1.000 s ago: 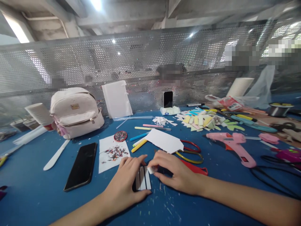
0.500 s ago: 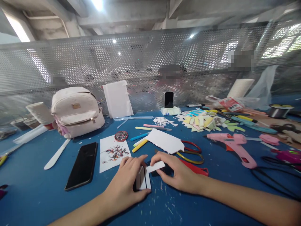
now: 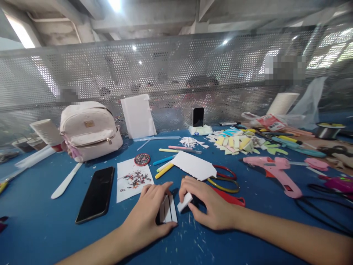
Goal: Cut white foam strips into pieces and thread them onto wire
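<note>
My left hand (image 3: 150, 209) rests on the table with its thumb and fingers gripping a small white panel with dark lines (image 3: 168, 212) at its edges. To the right of it, my right hand (image 3: 208, 204) pinches a small white foam-like strip (image 3: 185, 202), tilted and apart from the panel. Beyond my hands lies a larger white sheet with a cut corner (image 3: 193, 165). It partly covers scissors (image 3: 224, 189) with red and yellow handles. A red object (image 3: 230, 198) sits just behind my right hand, partly hidden.
To the left are a black phone (image 3: 95, 195), a paper (image 3: 132, 184) with glitter, a white plastic knife (image 3: 66, 181) and a backpack (image 3: 91, 136). Markers (image 3: 164, 171) lie ahead. A pink glue gun (image 3: 275, 173) and a foam scrap pile (image 3: 237, 141) are on the right.
The white strip in my right hand has moved slightly down and right, away from the panel's top edge, and has been turned. My left hand has stayed in place.
</note>
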Demonstrator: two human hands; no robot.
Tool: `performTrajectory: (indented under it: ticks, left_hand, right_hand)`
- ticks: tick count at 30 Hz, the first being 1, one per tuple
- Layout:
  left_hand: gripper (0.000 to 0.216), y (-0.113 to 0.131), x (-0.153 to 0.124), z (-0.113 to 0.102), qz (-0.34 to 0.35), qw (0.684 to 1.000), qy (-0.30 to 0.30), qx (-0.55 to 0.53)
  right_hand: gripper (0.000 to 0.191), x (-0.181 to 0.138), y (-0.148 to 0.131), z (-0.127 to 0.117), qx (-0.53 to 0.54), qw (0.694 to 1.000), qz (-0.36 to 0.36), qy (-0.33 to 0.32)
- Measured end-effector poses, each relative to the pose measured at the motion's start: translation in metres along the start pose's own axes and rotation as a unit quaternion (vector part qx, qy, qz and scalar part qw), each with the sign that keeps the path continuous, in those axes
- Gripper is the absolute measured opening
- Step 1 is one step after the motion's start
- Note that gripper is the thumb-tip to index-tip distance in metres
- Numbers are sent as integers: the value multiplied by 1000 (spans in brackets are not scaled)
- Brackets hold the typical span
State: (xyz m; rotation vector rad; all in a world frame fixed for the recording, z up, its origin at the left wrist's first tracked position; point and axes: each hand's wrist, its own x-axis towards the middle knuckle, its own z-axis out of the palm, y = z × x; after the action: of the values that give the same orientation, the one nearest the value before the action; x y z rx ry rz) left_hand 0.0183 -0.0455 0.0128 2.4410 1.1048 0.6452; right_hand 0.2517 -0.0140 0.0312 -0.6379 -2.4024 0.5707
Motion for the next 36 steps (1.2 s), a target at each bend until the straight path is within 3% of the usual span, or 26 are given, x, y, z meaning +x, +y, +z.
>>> performTrajectory:
  ticks: [5, 9, 21, 27, 31, 36]
  left_hand:
    - [88, -2, -1, 0, -3, 1000, -3, -6]
    - [88, -4, -2, 0, -5, 1000, -3, -6]
    - [96, -13, -7, -10, -23, 1000, -4, 4]
    - [92, -17, -9, -7, -34, 999, 3, 0]
    - [96, -23, -7, 0, -29, 999, -4, -14]
    - [95, -34, -2, 6, -15, 1000, -21, -10]
  right_hand:
    - [12, 0, 2, 1, 8, 999, -20, -30]
    - [20, 0, 2, 1, 11, 998, -6, -64]
    - [34, -1, 5, 4, -62, 997, 42, -10]
    - [80, -5, 5, 5, -169, 980, 65, -87]
    - [69, -5, 6, 8, -159, 977, 88, -108]
    - [62, -4, 8, 5, -90, 990, 70, -82]
